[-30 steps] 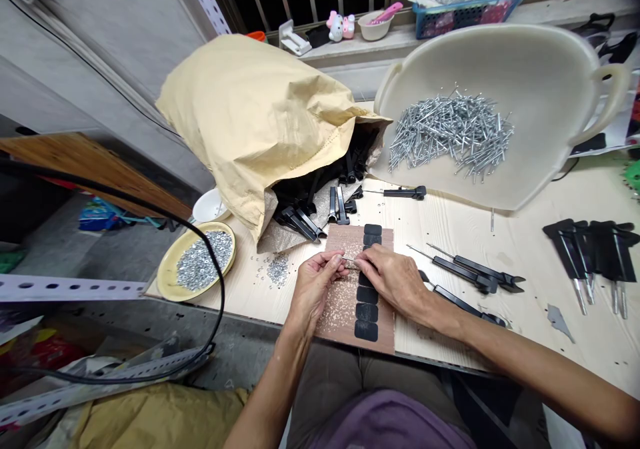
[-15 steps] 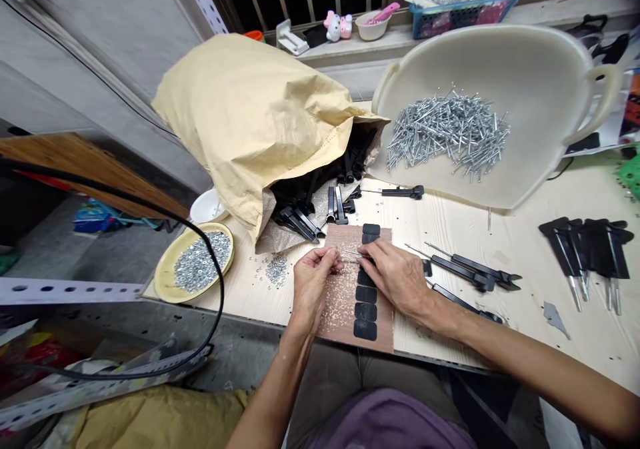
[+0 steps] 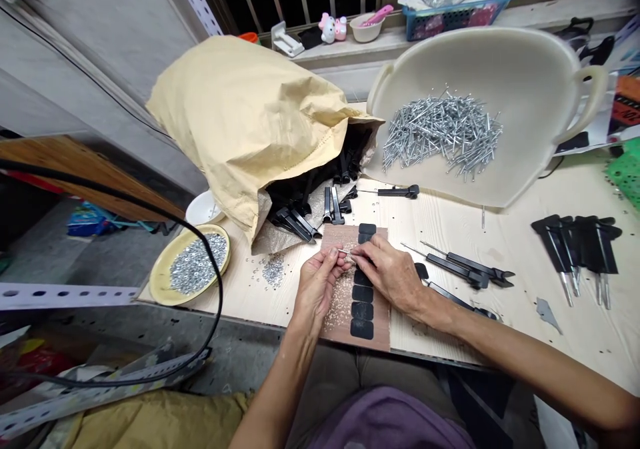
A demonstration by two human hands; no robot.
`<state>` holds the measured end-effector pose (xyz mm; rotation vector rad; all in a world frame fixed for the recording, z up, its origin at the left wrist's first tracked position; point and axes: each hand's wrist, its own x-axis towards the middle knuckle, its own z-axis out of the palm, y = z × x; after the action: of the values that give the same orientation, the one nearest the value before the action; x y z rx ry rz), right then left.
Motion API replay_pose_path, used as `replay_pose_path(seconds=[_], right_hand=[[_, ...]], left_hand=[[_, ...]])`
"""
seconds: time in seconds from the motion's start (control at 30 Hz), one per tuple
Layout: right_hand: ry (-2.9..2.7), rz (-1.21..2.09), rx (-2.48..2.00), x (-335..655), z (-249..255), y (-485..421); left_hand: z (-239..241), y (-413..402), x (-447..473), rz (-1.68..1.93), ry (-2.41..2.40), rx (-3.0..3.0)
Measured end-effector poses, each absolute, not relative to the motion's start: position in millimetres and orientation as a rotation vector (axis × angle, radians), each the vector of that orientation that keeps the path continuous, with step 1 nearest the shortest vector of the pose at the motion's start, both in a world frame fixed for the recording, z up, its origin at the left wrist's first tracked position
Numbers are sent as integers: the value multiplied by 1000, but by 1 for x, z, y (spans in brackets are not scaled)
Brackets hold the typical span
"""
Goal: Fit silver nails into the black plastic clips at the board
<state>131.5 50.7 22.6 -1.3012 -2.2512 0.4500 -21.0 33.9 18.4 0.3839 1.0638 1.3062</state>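
My left hand (image 3: 316,285) and my right hand (image 3: 387,271) meet over a brown board (image 3: 340,296) with a row of black pads and a scatter of tiny metal nuts. Both pinch at a thin metal pin (image 3: 346,254) held between the fingertips; the left fingers may also hold a small nut, too small to make out. Several black handled parts with pins (image 3: 457,268) lie just right of my right hand. A yellow plate of small nuts (image 3: 194,269) sits to the left.
A tan paper sack (image 3: 250,122) spilling black plastic parts lies behind the board. A cream tub lid (image 3: 500,102) holds a heap of metal pins. More black finished pieces (image 3: 577,242) lie at the right. A black cable (image 3: 150,236) loops at the left, off the table edge.
The hands stayed together over the board, the fingertips closing back onto the pin after parting slightly. The view shifted a little to the right.
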Motion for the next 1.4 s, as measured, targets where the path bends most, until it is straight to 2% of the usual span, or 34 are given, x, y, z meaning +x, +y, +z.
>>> replay_pose_path(seconds=[0.37, 0.6, 0.83, 1.0, 1.1, 1.27, 1.4], right_hand=[[-2321, 360, -1343, 133, 23, 51], [-2272, 496, -1336, 136, 26, 45], [-2395, -38, -1438, 212, -9, 4], [-2452, -170, -1534, 265, -39, 4], [-2318, -154, -1545, 268, -21, 12], [-2292, 115, -1289, 221, 28, 11], [-2348, 150, -1297, 181, 35, 10]], left_hand=[[14, 34, -16, 1391, 1126, 432], [6, 34, -7, 1462, 1236, 579], [7, 39, -22, 1479, 1221, 460], [10, 38, -24, 1460, 1188, 365], [12, 37, -19, 1452, 1171, 351], [16, 35, -8, 1473, 1153, 361], [19, 31, 1, 1484, 1159, 396]])
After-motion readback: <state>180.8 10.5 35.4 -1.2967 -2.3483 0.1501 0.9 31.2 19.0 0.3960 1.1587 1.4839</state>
